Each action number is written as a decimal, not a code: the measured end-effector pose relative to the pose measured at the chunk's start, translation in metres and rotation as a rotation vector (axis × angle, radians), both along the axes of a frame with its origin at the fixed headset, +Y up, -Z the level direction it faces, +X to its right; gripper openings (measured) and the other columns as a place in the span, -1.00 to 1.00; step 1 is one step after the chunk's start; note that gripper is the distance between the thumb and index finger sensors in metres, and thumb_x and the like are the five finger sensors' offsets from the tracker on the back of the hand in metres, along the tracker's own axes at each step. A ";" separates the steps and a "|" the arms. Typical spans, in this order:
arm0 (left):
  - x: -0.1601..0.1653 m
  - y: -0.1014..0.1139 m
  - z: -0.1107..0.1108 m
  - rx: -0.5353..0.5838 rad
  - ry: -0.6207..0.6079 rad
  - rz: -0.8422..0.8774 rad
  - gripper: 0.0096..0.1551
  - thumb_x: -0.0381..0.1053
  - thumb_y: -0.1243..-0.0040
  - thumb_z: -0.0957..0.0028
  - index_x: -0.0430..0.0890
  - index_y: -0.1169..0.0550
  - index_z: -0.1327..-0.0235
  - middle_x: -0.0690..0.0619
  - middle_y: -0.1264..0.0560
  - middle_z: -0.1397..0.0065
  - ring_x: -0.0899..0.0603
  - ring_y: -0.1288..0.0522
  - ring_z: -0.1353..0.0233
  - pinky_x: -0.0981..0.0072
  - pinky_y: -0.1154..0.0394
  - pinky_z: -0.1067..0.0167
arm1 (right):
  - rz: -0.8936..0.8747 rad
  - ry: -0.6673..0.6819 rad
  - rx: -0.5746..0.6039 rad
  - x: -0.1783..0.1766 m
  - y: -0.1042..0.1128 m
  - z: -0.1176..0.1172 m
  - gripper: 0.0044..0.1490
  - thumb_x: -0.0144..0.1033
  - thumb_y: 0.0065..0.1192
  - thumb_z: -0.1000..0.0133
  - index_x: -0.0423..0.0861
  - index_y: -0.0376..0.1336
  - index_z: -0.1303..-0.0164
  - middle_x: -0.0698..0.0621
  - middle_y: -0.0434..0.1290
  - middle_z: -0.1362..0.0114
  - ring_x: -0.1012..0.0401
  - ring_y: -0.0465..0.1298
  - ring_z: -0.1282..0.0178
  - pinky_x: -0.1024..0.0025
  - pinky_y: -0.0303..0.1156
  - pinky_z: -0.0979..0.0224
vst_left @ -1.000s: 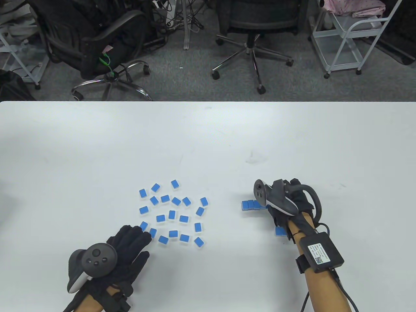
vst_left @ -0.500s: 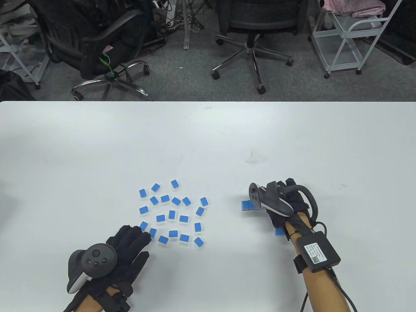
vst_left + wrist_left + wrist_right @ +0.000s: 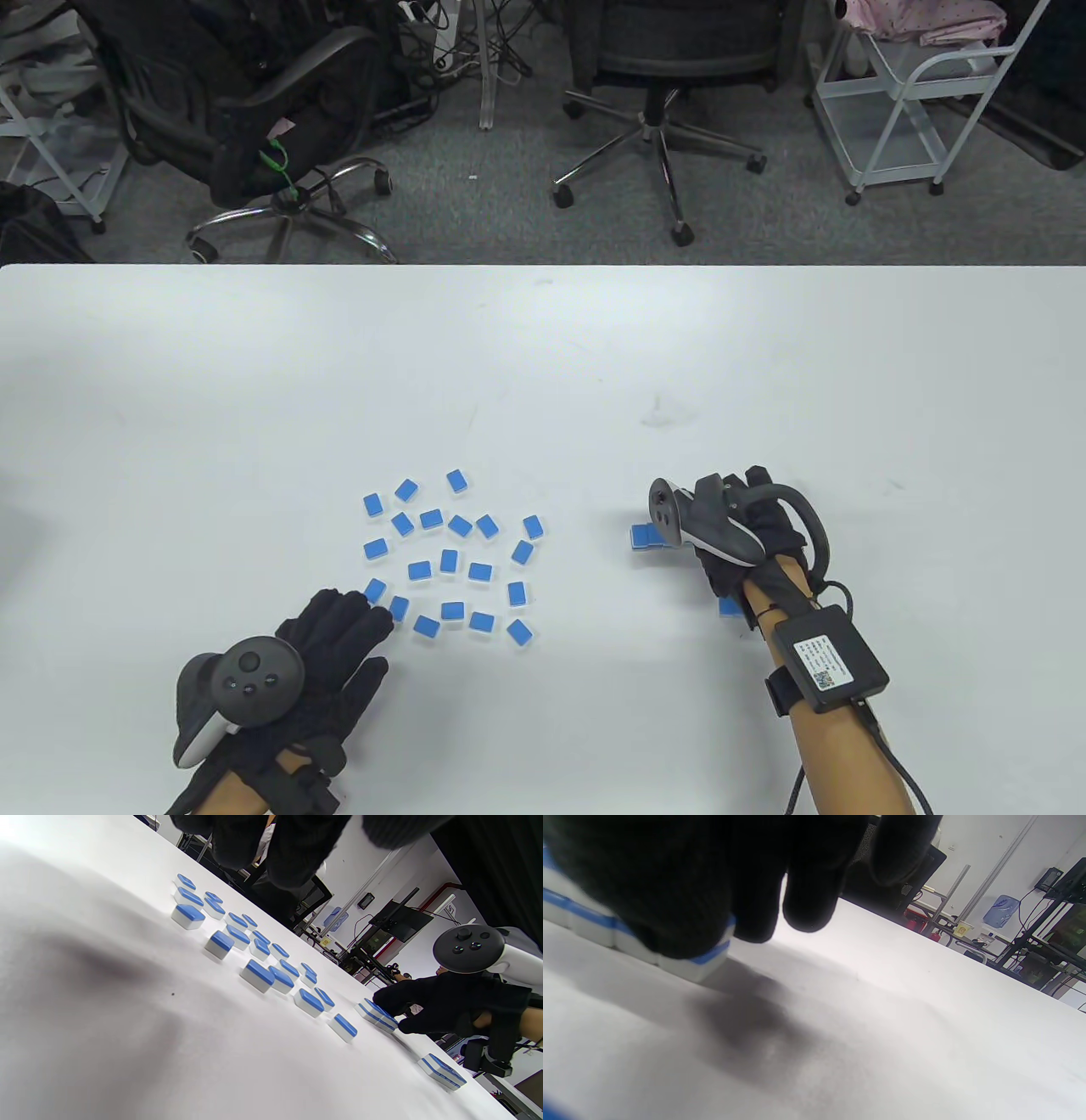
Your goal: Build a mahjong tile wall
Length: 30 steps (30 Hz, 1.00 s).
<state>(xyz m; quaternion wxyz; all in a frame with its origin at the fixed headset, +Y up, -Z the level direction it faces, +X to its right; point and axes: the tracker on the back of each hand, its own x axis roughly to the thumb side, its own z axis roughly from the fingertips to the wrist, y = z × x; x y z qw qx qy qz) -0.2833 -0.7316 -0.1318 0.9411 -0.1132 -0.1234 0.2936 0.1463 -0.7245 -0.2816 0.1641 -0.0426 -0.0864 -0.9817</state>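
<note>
While the wall [image 3: 645, 536] is only a short stacked row on the counter [image 3: 543, 365], the right hand [image 3: 747, 543] grips its right end with curled fingers [image 3: 806, 895], squaring it. Next calls for more tiles [image 3: 450, 560] from the loose cluster well to the left. The left hand [image 3: 327, 654] lies flat, fingers relaxed, touching the nearest tiles

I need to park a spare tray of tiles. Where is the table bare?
Bare: the table's far half, beyond the loose tiles, and the strip between them and the right hand. Crowded: around the left hand and the short tile row.
</note>
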 end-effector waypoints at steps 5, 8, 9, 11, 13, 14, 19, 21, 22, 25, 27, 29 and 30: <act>0.000 0.000 0.000 0.002 0.000 0.002 -0.22 0.35 0.14 -0.09 0.10 -0.31 -0.60 -0.01 -0.08 -0.75 -0.26 0.12 -0.73 -0.37 0.18 -0.53 | -0.044 0.002 0.041 0.007 0.020 0.008 -0.20 -0.04 0.49 0.25 0.36 0.20 -0.23 0.33 0.50 -0.39 0.21 0.46 -0.49 -0.10 0.16 -0.69; -0.001 0.001 -0.001 0.005 0.006 0.006 -0.22 0.35 0.14 -0.10 0.10 -0.31 -0.60 -0.01 -0.08 -0.75 -0.26 0.12 -0.73 -0.37 0.18 -0.53 | -0.093 -0.006 0.129 0.015 0.039 0.022 -0.26 -0.01 0.38 0.19 0.33 0.21 -0.24 0.29 0.48 -0.41 0.18 0.45 -0.49 -0.11 0.14 -0.69; -0.002 0.001 -0.001 0.008 0.012 0.005 -0.22 0.35 0.14 -0.09 0.10 -0.31 -0.60 -0.01 -0.08 -0.75 -0.26 0.12 -0.73 -0.37 0.18 -0.53 | -0.118 -0.004 0.162 0.020 0.047 0.031 -0.27 0.01 0.35 0.18 0.31 0.21 -0.25 0.26 0.47 -0.42 0.16 0.44 -0.49 -0.12 0.14 -0.68; -0.005 0.002 -0.001 0.012 0.025 0.007 -0.22 0.35 0.14 -0.09 0.10 -0.31 -0.60 -0.01 -0.08 -0.75 -0.26 0.12 -0.73 -0.37 0.18 -0.53 | -0.157 -0.003 0.207 0.026 0.056 0.046 -0.27 0.04 0.31 0.18 0.29 0.21 -0.26 0.24 0.47 -0.43 0.15 0.44 -0.49 -0.13 0.14 -0.67; -0.008 0.004 -0.002 0.019 0.046 0.007 -0.22 0.35 0.14 -0.09 0.10 -0.31 -0.60 -0.01 -0.08 -0.75 -0.26 0.12 -0.73 -0.37 0.18 -0.53 | -0.234 -0.006 0.247 0.032 0.061 0.068 -0.26 0.07 0.29 0.16 0.26 0.21 -0.28 0.19 0.47 -0.43 0.12 0.44 -0.49 -0.14 0.14 -0.66; -0.010 0.004 -0.002 0.023 0.056 0.006 -0.22 0.35 0.13 -0.09 0.10 -0.31 -0.60 -0.01 -0.08 -0.75 -0.26 0.12 -0.73 -0.37 0.17 -0.53 | -0.256 -0.010 0.248 0.035 0.061 0.077 -0.25 0.08 0.28 0.16 0.25 0.20 -0.30 0.17 0.47 -0.44 0.10 0.43 -0.49 -0.15 0.14 -0.65; -0.022 0.008 -0.003 0.065 0.147 -0.030 -0.24 0.33 0.10 -0.10 0.11 -0.30 -0.59 0.00 -0.08 -0.75 -0.27 0.08 -0.72 -0.35 0.15 -0.55 | -0.362 -0.047 0.272 0.037 0.042 0.118 -0.17 0.14 0.24 0.15 0.21 0.14 -0.37 0.10 0.38 -0.52 0.04 0.35 -0.56 -0.19 0.08 -0.66; -0.028 0.008 -0.004 0.079 0.180 -0.055 -0.25 0.31 0.08 -0.11 0.12 -0.30 -0.59 0.01 -0.10 -0.74 -0.27 0.05 -0.72 -0.35 0.13 -0.55 | -0.401 -0.047 0.302 0.041 0.038 0.131 -0.15 0.16 0.23 0.15 0.20 0.13 -0.39 0.07 0.35 -0.56 0.02 0.32 -0.58 -0.20 0.06 -0.66; -0.030 0.008 -0.004 0.081 0.196 -0.064 -0.26 0.30 0.07 -0.11 0.12 -0.30 -0.59 0.01 -0.11 -0.74 -0.27 0.04 -0.72 -0.35 0.12 -0.55 | -0.415 -0.051 0.318 0.043 0.037 0.133 -0.13 0.16 0.23 0.16 0.20 0.12 -0.40 0.05 0.32 -0.59 0.00 0.29 -0.60 -0.21 0.04 -0.66; -0.034 0.005 -0.004 0.073 0.224 -0.085 -0.28 0.27 0.03 -0.12 0.15 -0.30 -0.59 0.02 -0.13 -0.73 -0.27 0.01 -0.71 -0.34 0.10 -0.56 | -0.417 -0.098 0.347 0.054 0.037 0.133 -0.09 0.18 0.21 0.16 0.21 0.07 -0.43 0.05 0.23 -0.65 0.00 0.21 -0.66 -0.21 -0.03 -0.68; -0.034 0.003 -0.004 0.067 0.232 -0.105 -0.30 0.25 0.00 -0.12 0.16 -0.30 -0.58 0.03 -0.15 -0.72 -0.27 -0.01 -0.71 -0.34 0.09 -0.56 | -0.432 -0.111 0.369 0.063 0.041 0.131 -0.09 0.19 0.20 0.16 0.22 0.06 -0.43 0.05 0.20 -0.66 0.00 0.18 -0.67 -0.20 -0.07 -0.69; -0.032 -0.001 -0.005 0.054 0.231 -0.130 -0.31 0.24 -0.03 -0.12 0.17 -0.31 -0.58 0.04 -0.17 -0.72 -0.27 -0.04 -0.70 -0.34 0.07 -0.56 | -0.419 -0.117 0.396 0.069 0.042 0.131 -0.09 0.19 0.19 0.16 0.22 0.05 -0.43 0.05 0.19 -0.66 0.00 0.17 -0.68 -0.20 -0.09 -0.69; -0.031 -0.003 -0.006 0.047 0.229 -0.142 -0.31 0.24 -0.04 -0.12 0.18 -0.31 -0.57 0.04 -0.18 -0.72 -0.26 -0.05 -0.70 -0.34 0.05 -0.56 | -0.397 -0.122 0.400 0.071 0.042 0.131 -0.09 0.20 0.19 0.16 0.22 0.05 -0.44 0.06 0.18 -0.67 0.00 0.16 -0.69 -0.20 -0.10 -0.70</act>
